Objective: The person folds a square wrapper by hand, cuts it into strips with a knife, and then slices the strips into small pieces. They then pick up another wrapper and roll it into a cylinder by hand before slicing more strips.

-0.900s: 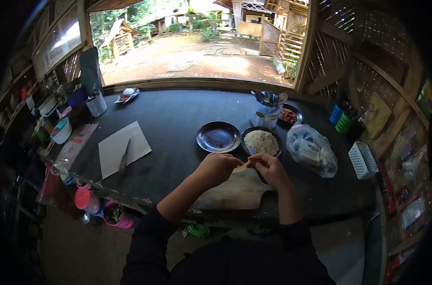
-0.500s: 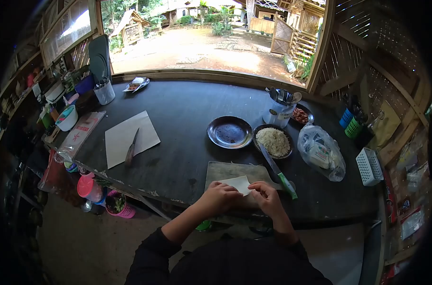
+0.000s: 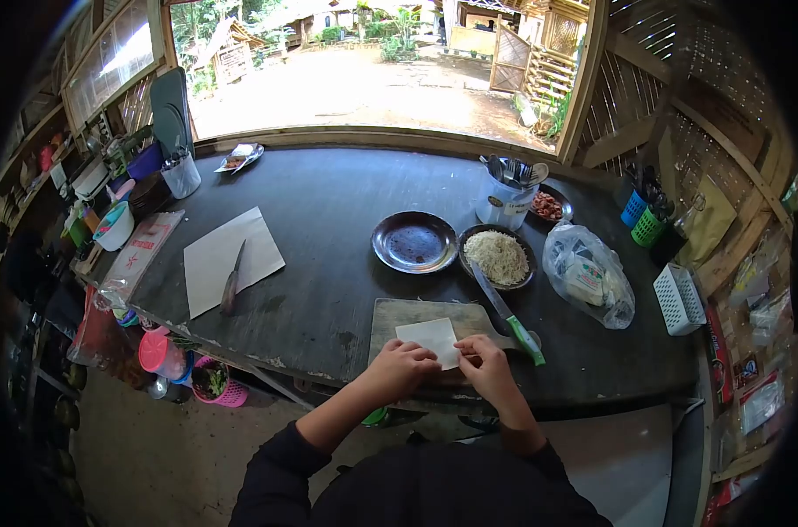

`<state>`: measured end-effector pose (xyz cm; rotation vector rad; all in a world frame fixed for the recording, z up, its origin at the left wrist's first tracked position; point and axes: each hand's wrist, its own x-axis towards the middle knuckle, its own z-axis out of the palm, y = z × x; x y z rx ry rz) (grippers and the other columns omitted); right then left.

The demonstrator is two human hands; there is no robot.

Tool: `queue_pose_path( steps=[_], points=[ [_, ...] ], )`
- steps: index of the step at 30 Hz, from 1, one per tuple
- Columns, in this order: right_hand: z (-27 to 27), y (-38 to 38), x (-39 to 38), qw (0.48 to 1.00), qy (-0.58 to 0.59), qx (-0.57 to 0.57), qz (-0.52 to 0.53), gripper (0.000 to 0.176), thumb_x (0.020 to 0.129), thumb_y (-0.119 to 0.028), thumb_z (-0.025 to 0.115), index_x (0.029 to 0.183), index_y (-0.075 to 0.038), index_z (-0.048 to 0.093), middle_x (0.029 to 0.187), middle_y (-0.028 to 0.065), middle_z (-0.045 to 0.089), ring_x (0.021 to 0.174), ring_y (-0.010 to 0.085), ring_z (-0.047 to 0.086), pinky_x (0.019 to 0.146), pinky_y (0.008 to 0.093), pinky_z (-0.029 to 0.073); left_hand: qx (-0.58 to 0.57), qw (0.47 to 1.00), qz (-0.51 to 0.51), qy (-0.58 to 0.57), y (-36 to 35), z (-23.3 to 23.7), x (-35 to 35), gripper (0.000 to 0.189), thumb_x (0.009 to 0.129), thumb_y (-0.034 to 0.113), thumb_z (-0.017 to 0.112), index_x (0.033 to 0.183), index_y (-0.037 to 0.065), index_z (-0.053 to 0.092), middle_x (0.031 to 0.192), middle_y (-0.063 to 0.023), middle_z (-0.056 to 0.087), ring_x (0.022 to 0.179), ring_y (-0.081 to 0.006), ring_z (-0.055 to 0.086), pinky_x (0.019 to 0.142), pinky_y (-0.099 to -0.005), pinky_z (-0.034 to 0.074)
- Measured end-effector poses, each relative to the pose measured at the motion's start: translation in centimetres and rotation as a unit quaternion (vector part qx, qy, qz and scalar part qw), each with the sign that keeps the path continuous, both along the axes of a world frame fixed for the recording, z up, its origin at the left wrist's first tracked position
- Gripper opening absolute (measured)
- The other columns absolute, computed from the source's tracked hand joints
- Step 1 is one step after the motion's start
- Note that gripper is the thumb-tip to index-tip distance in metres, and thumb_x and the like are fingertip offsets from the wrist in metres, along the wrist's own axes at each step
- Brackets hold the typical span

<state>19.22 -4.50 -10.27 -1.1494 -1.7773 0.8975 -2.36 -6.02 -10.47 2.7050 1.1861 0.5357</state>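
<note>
A thin, pale square wrapper sheet (image 3: 431, 334) lies over the wooden cutting board (image 3: 387, 323) at the near edge of the table. My left hand (image 3: 401, 367) is closed at its lower left side, fingers bent over the near edge. At the lower right corner, my right hand (image 3: 487, 365) pinches the sheet between thumb and fingers. Just beyond the right hand, a green-handled knife (image 3: 524, 339) rests with its blade against the plate of shredded pale food (image 3: 497, 256). The fingers hide the sheet's near edge.
An empty dark plate (image 3: 414, 242) sits beyond the board. To the right are a plastic bag (image 3: 588, 279) with packets and a utensil tub (image 3: 504, 207). Behind it stands a bowl of reddish pieces (image 3: 548, 207). Leftward, another knife (image 3: 232, 285) lies on white paper (image 3: 263, 246).
More of the wrapper sheet now shows above my fingers, lying flatter on the board. My right hand has shifted slightly toward me. The whole view has moved a little.
</note>
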Motion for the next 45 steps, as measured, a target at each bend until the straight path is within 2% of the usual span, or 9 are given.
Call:
queue_pose_path(
  steps=[7,12,17,19,24,35,42,44,45],
  points=[
    [0.0,-0.3,-0.4,0.999,-0.002,0.044,-0.004,0.015,0.081,0.001,0.061,0.096,0.002,0.065,0.102,0.0112,0.063,0.078,0.0168,0.067,0.067,0.0257,0.053,0.000,0.999,0.025,-0.044,-1.1,1.0,0.1,0.024,0.087,0.029,0.062,0.107,0.018,0.065,0.117,-0.0014,0.062,0.113,-0.0224,0.056,0.102,-0.0492,0.035],
    [0.2,0.3,0.7,0.984,-0.033,0.173,-0.028,0.009,0.081,-0.004,0.064,0.088,0.001,0.068,0.101,0.0132,0.066,0.083,0.0269,0.067,0.077,0.0323,0.052,-0.066,0.991,0.090,-0.077,0.6,-0.5,1.7,0.030,0.089,0.031,0.059,0.113,0.014,0.063,0.125,-0.0078,0.057,0.118,-0.0281,0.052,0.106,-0.0546,0.030],
    [2.1,0.9,4.7,0.971,-0.077,0.170,-0.147,0.018,0.082,-0.013,0.065,0.097,-0.002,0.067,0.107,0.0134,0.063,0.099,0.0307,0.062,0.087,0.0376,0.048,-0.029,0.996,0.080,-0.032,2.1,-1.3,3.5,0.043,0.092,0.038,0.053,0.125,0.010,0.056,0.136,-0.0138,0.047,0.130,-0.0319,0.042,0.109,-0.0541,0.026],
    [1.9,1.3,6.1,0.954,-0.157,0.078,-0.244,0.028,0.081,-0.020,0.067,0.104,-0.004,0.066,0.112,0.0135,0.060,0.106,0.0309,0.057,0.090,0.0406,0.046,-0.085,0.991,0.103,0.025,2.3,-0.7,4.3,0.055,0.095,0.044,0.046,0.136,0.007,0.045,0.145,-0.0151,0.038,0.137,-0.0333,0.032,0.111,-0.0538,0.024],
    [-0.5,2.2,8.6,0.951,-0.183,0.022,-0.247,0.034,0.079,-0.022,0.070,0.107,-0.004,0.065,0.113,0.0135,0.056,0.106,0.0312,0.055,0.089,0.0411,0.046,-0.084,0.987,0.134,0.017,2.5,-1.3,5.0,0.063,0.095,0.047,0.042,0.141,0.005,0.036,0.151,-0.0137,0.030,0.140,-0.0353,0.025,0.111,-0.0540,0.022],
    [1.1,1.6,8.7,0.975,-0.114,-0.072,-0.178,0.029,0.070,-0.013,0.070,0.094,0.001,0.064,0.069,0.0102,0.059,0.062,0.0210,0.059,0.062,0.0321,0.049,-0.114,0.986,0.122,0.011,1.2,-0.7,3.9,0.065,0.094,0.047,0.046,0.141,0.004,0.036,0.152,-0.0150,0.028,0.142,-0.0365,0.020,0.112,-0.0551,0.020],
    [0.9,-1.8,8.0,0.982,-0.095,-0.017,-0.163,0.026,0.076,-0.007,0.064,0.101,0.000,0.066,0.074,0.0104,0.060,0.062,0.0175,0.059,0.060,0.0297,0.049,-0.109,0.988,0.110,0.003,0.8,-0.7,3.2,0.058,0.094,0.046,0.046,0.137,0.007,0.043,0.150,-0.0148,0.032,0.141,-0.0347,0.024,0.111,-0.0554,0.021],
    [0.7,-2.3,6.9,0.984,0.034,-0.032,-0.172,0.021,0.084,-0.002,0.059,0.103,0.002,0.066,0.077,0.0068,0.060,0.061,0.0078,0.055,0.057,0.0236,0.046,-0.101,0.990,0.103,-0.003,0.7,-1.0,3.3,0.057,0.094,0.046,0.046,0.137,0.008,0.045,0.149,-0.0142,0.034,0.141,-0.0340,0.025,0.111,-0.0553,0.022],
    [0.5,-2.5,6.6,0.988,-0.026,-0.012,-0.152,0.026,0.084,-0.005,0.061,0.109,0.002,0.064,0.080,0.0084,0.060,0.064,0.0094,0.058,0.058,0.0245,0.048,-0.086,0.990,0.110,-0.003,0.5,-1.1,3.4,0.057,0.094,0.045,0.047,0.136,0.008,0.045,0.149,-0.0136,0.035,0.140,-0.0337,0.027,0.111,-0.0552,0.022]
  ],
)
